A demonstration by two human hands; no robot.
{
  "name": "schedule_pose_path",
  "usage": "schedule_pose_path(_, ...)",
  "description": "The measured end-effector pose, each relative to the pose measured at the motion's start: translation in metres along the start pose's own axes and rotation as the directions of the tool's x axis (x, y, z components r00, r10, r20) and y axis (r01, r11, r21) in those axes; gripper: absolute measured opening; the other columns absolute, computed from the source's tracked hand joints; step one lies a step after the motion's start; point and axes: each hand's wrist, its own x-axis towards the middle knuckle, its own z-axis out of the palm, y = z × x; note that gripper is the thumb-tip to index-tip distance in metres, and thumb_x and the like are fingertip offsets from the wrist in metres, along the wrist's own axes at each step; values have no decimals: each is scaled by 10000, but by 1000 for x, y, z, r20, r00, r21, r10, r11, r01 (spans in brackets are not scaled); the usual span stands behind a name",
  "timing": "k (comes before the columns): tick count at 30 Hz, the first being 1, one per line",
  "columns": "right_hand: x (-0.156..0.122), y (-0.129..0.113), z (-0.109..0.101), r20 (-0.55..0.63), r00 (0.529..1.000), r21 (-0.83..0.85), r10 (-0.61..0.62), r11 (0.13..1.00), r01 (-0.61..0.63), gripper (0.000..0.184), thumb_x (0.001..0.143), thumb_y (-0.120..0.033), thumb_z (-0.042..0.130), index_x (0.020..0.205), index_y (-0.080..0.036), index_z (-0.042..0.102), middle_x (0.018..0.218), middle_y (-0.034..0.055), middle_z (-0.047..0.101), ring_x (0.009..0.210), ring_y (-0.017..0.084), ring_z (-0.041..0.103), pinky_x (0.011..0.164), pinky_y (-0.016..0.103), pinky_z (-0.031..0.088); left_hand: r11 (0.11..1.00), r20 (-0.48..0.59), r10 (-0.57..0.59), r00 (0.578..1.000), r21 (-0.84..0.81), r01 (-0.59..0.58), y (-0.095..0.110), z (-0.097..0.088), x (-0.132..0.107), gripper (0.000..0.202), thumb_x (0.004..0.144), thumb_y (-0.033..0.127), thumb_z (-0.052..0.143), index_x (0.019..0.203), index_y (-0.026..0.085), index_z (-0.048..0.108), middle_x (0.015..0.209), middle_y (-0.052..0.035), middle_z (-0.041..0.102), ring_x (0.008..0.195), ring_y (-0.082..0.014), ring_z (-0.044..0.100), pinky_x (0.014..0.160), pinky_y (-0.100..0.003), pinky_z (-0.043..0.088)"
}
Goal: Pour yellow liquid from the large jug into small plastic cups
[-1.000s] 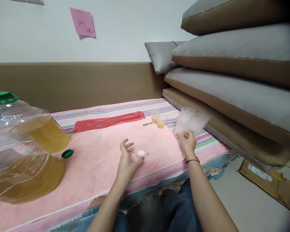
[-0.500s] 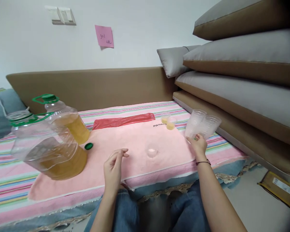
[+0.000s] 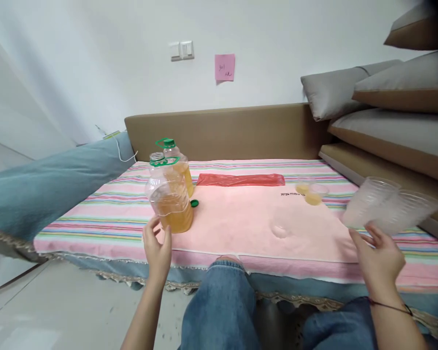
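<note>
My left hand (image 3: 156, 248) is open, fingers curved, close beside the front of a clear jug (image 3: 170, 199) half full of amber liquid with a green ring and no cap. A second jug (image 3: 178, 163) with a green cap stands just behind it. A loose green cap (image 3: 194, 203) lies on the pink towel (image 3: 241, 223). My right hand (image 3: 381, 257) grips stacks of clear plastic cups (image 3: 387, 209), tilted right. One empty clear cup (image 3: 280, 230) stands on the towel between my hands.
Two small cups with amber liquid (image 3: 310, 193) stand at the towel's far right. A red plastic bag (image 3: 241, 180) lies flat behind. Stacked cushions (image 3: 394, 121) fill the right; a blue-grey bolster (image 3: 51, 184) lies on the left. My knees are below the bed edge.
The view swung left and pulled back. My left hand left the empty cup and moved left to the near jug. My right hand still holds the cup stacks.
</note>
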Motion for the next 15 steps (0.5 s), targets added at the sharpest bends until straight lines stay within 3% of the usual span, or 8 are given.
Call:
schedule_pose_path(3, -44, -17, -9, 81, 997, 73, -17, 997, 11, 628, 590, -548, 714, 1116, -208, 672, 1164, 157, 641, 958, 357, 652, 853, 467, 518, 992, 14, -120, 993, -46, 120, -24, -1, 33, 702, 683, 432, 766, 1265, 224, 433, 1351, -146, 469, 1271, -300, 469, 1052, -489, 399)
schedule_pose_path(5, -75, -27, -16, 169, 985, 125, -37, 992, 16, 617, 612, -551, 720, 1131, -224, 654, 1177, 148, 635, 969, 352, 642, 894, 492, 505, 955, 128, -234, 964, -158, 253, -39, 2, 55, 811, 629, 432, 799, 1294, 237, 377, 1397, -164, 425, 1302, -307, 454, 1069, -494, 392)
schedule_pose_path(7, -105, -34, -23, 251, 966, 134, -58, 991, 24, 630, 635, -576, 716, 1152, -226, 635, 1211, 135, 620, 987, 341, 631, 938, 500, 490, 929, 239, -255, 937, -206, 306, -51, 5, 73, 811, 619, 444, 796, 1285, 227, 386, 1351, -173, 482, 1246, -309, 520, 1020, -491, 446)
schedule_pose_path(11, -151, -22, -35, 360, 933, 108, -23, 994, -17, 677, 611, -594, 731, 1164, -219, 621, 1227, 99, 618, 980, 306, 640, 898, 395, 546, 940, 387, -134, 912, -242, 241, -60, 9, 92, 854, 526, 367, 860, 1262, 199, 460, 1310, -158, 564, 1263, -316, 527, 1059, -456, 435)
schedule_pose_path(15, -176, 18, -46, 427, 904, 128, -8, 990, -52, 645, 629, -507, 780, 1193, -237, 623, 1223, 84, 623, 952, 255, 661, 773, 236, 585, 958, 364, -18, 931, -261, 120, -68, 16, 92, 856, 595, 392, 827, 1326, 186, 432, 1370, -167, 538, 1314, -320, 491, 1101, -448, 396)
